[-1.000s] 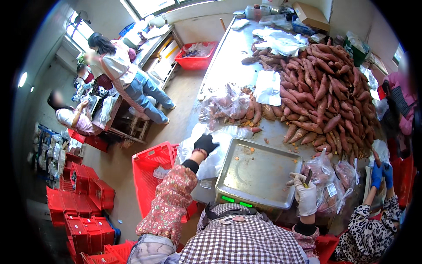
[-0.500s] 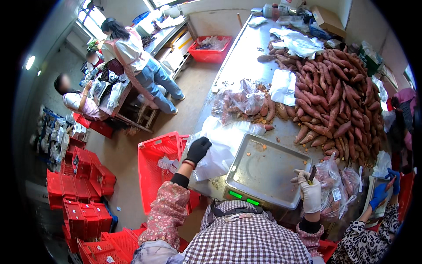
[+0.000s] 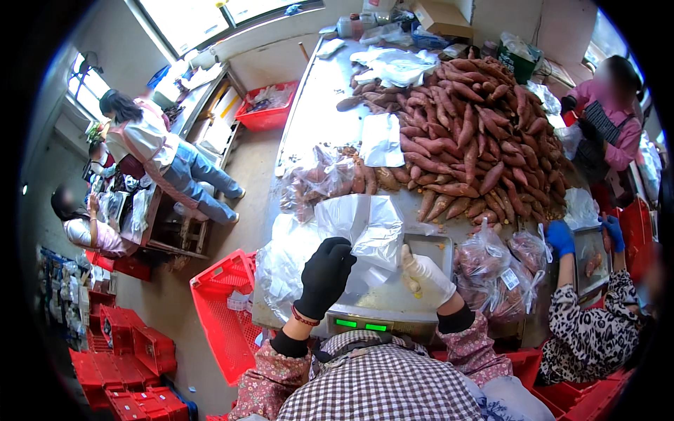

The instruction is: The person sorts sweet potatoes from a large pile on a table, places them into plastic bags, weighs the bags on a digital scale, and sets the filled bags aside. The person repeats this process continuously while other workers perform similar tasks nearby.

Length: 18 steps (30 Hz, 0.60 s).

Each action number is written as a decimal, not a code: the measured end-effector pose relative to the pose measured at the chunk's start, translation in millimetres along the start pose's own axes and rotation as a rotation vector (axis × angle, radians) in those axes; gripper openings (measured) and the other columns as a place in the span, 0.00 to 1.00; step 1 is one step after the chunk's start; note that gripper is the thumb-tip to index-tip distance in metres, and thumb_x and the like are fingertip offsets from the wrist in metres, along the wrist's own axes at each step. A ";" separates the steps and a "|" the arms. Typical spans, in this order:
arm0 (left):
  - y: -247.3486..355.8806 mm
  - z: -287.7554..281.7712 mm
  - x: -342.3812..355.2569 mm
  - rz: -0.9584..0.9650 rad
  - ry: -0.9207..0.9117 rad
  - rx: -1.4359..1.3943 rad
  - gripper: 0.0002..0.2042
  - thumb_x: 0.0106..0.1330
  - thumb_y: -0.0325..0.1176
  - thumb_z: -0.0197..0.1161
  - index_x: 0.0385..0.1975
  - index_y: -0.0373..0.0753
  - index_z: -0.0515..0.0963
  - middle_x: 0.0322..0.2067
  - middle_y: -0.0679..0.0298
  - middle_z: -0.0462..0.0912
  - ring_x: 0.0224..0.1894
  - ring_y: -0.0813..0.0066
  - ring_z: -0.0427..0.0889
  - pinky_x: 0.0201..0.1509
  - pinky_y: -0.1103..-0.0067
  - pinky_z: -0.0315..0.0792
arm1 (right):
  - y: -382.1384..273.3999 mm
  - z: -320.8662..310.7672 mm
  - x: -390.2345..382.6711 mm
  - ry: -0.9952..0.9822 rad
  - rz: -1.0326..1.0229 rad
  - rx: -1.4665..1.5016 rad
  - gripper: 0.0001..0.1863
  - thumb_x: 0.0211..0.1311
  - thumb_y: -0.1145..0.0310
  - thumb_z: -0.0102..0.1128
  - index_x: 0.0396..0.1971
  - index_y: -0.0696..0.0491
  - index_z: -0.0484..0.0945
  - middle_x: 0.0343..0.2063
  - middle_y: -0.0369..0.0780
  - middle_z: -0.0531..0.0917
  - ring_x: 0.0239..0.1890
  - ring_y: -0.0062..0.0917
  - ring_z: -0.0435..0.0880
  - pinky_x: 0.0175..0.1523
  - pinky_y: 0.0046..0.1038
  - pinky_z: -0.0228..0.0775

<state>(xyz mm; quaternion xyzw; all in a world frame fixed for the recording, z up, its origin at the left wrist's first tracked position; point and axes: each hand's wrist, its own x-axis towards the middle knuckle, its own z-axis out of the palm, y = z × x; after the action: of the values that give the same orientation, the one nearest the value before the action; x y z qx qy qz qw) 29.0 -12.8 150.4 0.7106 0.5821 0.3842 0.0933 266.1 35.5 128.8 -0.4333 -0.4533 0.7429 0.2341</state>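
Observation:
My left hand [image 3: 326,277], in a black glove, is closed at the near side of a white plastic bag [image 3: 365,221], its fingertips on the film. The bag stands puffed up over the left part of a metal scale tray [image 3: 439,247]. My right hand [image 3: 428,275], in a white glove, is over the tray's right part, fingers bent close to the bag's right edge. Something small and yellowish shows beneath its fingers; what it is I cannot make out. More white bags [image 3: 284,263] lie left of the tray. Green digits glow on the scale's display [image 3: 361,325].
Sweet potatoes [image 3: 470,133] form a big heap at the back right. Bagged sweet potatoes [image 3: 491,270] lie right of the scale, others [image 3: 316,175] behind it. A red crate [image 3: 225,309] stands at left. A co-worker's blue-gloved hands [image 3: 560,238] work at right; people stand further off.
My left hand has moved right with a white bag, now over the tray. My right hand, which held a small dark tool, has come left over the tray. The view has turned right.

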 end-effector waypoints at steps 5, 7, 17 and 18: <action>10.0 13.7 2.7 0.100 -0.092 0.123 0.10 0.56 0.28 0.67 0.37 0.40 0.77 0.41 0.59 0.80 0.37 0.57 0.82 0.37 0.70 0.76 | 9.2 -13.0 -4.0 0.087 -0.023 0.227 0.31 0.62 0.37 0.55 0.44 0.54 0.75 0.15 0.26 0.67 0.13 0.09 0.60 0.20 0.15 0.50; 12.4 18.0 2.9 0.146 -0.146 0.162 0.10 0.56 0.28 0.67 0.36 0.41 0.77 0.41 0.59 0.81 0.37 0.58 0.82 0.36 0.70 0.76 | 6.5 -16.1 -4.3 0.107 -0.003 0.143 0.29 0.61 0.45 0.63 0.50 0.55 0.76 0.22 0.27 0.75 0.20 0.09 0.67 0.26 0.14 0.57; 15.6 22.6 -0.3 0.131 -0.321 0.216 0.06 0.57 0.31 0.66 0.34 0.43 0.79 0.43 0.63 0.80 0.40 0.61 0.81 0.39 0.71 0.75 | 8.1 -20.1 3.3 0.232 -0.099 -0.026 0.12 0.65 0.62 0.63 0.37 0.57 0.83 0.26 0.29 0.81 0.28 0.11 0.73 0.31 0.17 0.63; 15.4 24.0 0.6 0.130 -0.332 0.211 0.07 0.57 0.31 0.66 0.35 0.43 0.79 0.43 0.63 0.80 0.41 0.61 0.81 0.39 0.71 0.75 | 19.6 -21.7 7.6 0.224 -0.148 0.024 0.10 0.65 0.64 0.63 0.38 0.56 0.83 0.26 0.30 0.81 0.27 0.09 0.72 0.28 0.16 0.61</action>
<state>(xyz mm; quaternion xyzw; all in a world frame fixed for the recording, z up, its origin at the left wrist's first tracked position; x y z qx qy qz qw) 56.3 -9.3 143.0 0.8061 0.5485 0.2041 0.0880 281.7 41.9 103.7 -0.4761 -0.4460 0.6760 0.3427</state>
